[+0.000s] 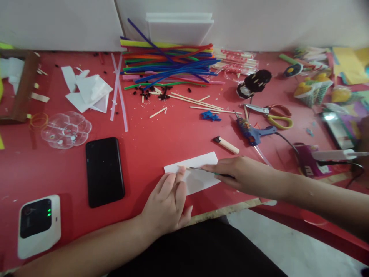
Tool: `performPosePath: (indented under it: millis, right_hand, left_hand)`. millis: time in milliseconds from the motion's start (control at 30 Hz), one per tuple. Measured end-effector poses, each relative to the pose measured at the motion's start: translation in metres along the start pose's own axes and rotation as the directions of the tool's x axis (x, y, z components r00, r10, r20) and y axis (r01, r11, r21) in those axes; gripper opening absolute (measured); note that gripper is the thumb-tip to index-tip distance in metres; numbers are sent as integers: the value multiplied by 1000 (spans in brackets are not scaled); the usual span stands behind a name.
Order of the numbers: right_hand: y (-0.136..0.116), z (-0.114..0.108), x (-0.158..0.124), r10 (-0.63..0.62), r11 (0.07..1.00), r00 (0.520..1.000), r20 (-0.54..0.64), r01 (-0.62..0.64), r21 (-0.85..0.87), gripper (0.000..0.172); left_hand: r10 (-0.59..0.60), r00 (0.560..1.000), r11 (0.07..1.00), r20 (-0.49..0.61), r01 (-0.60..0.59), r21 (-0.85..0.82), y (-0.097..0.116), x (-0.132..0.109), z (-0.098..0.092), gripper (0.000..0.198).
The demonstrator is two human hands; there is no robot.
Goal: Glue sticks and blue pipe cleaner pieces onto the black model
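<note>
A white card (201,184) lies near the front edge of the red table. My right hand (245,173) grips a thin craft knife (198,169), its blade tip pointing left over the card. My left hand (168,204) is closed at the card's left part, fingertips pressing a small pale wooden stick (179,166) down onto it. The blade tip meets or nearly meets the stick; I cannot tell which. Most of the stick is hidden under the fingers. Just beyond the card lies a cream lighter (227,145).
Colourful pipe cleaners (170,65) are heaped at the back, with wooden sticks (198,100) before them. A blue glue gun (252,130) and scissors (271,114) lie right. A black phone (105,171), clear plastic palette (67,130) and white device (39,227) are left.
</note>
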State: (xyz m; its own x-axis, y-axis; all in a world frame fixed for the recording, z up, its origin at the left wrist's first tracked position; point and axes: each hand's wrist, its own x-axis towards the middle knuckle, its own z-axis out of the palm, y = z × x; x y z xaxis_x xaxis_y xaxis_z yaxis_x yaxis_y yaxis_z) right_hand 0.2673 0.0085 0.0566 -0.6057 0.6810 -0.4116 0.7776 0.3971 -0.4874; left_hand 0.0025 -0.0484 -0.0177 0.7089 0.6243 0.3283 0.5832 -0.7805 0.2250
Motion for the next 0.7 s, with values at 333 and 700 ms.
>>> performPosePath:
  millis: [333,700]
  right_hand:
    - [1,1,-4,-16,999,1000,-23,15,-42,46]
    - [-6,-2,0,162,983,977,-139,-147,114,11]
  left_hand:
    - [3,1000,1000,-12,-3,-11,0,0,1,53]
    - [-79,997,992,4,79,-95,-5,0,-8,45]
